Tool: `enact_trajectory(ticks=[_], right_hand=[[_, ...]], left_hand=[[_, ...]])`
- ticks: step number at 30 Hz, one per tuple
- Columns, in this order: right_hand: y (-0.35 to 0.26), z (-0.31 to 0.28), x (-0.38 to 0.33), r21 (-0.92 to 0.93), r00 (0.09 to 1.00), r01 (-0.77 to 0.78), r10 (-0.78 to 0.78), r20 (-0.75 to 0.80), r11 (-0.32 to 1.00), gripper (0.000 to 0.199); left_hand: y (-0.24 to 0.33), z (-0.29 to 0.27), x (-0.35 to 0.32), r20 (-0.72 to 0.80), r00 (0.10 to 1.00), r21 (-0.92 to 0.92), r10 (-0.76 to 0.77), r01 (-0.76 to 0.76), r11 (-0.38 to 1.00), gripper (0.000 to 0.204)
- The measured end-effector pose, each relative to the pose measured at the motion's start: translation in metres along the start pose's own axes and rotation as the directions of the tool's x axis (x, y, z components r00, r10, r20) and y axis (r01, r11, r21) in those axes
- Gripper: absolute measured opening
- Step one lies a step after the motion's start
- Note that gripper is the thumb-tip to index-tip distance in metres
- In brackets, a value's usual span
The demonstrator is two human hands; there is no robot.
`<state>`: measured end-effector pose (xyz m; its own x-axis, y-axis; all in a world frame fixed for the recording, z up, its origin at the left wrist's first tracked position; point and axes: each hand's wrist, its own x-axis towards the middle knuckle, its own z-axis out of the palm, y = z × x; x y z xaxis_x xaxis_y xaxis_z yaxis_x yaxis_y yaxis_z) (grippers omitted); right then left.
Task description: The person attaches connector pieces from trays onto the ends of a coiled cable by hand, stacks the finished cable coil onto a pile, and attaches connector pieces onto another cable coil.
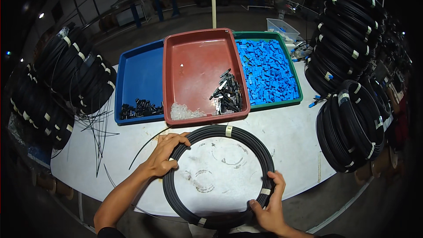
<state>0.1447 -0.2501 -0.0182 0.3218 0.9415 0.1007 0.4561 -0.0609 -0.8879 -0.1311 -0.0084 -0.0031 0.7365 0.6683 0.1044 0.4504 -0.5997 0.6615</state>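
A coil of black cable [261,150], bound at several spots with pale tape, is held over the near part of the white table. My left hand [166,155] grips the coil's upper left side, fingers over its top and thumb toward the inner edge. At the lower right, my right hand [271,205] clasps the ring between thumb and fingers, beside a tape band. A loose cable end [143,152] sticks out to the left of my left hand, and a thin strand trails below my left forearm.
Beyond the coil stand a blue tray [140,72] with black parts, a red tray [200,57] with clear and black pieces, and a green tray [301,92] full of blue connectors. Stacked cable coils [343,39] rise at right; more coils [72,68] stand at left.
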Motion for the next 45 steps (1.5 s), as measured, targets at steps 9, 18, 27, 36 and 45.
enact_trajectory(ticks=[9, 18, 27, 36, 45], right_hand=[[-0.011, -0.003, 0.148, -0.197, 0.845, 0.534, -0.522, 0.112, 0.822, 0.036], [0.002, 0.019, 0.195, -0.165, 0.746, 0.643, -0.562, 0.357, 0.748, 0.037], [-0.014, -0.018, 0.156, -0.320, 0.843, 0.472, -0.314, 0.436, 0.822, 0.037], [-0.006, -0.028, 0.194, -0.429, 0.939, 0.275, -0.145, 0.311, 0.861, 0.020], [0.010, 0.019, 0.227, -0.281, 0.893, 0.346, -0.222, 0.393, 0.895, 0.012]], left_hand=[[0.048, 0.002, -0.010, -0.130, 0.983, 0.521, 0.128, -0.042, 0.853, 0.050], [0.094, 0.015, -0.073, -0.264, 0.879, 0.491, -0.397, 0.477, 0.729, 0.048], [0.068, 0.023, -0.052, -0.276, 0.928, 0.426, -0.251, 0.352, 0.833, 0.040], [0.060, 0.020, -0.039, -0.528, 0.848, 0.471, -0.054, 0.345, 0.812, 0.023], [0.088, 0.017, -0.075, -0.729, 0.494, 0.400, -0.475, 0.869, 0.290, 0.040]])
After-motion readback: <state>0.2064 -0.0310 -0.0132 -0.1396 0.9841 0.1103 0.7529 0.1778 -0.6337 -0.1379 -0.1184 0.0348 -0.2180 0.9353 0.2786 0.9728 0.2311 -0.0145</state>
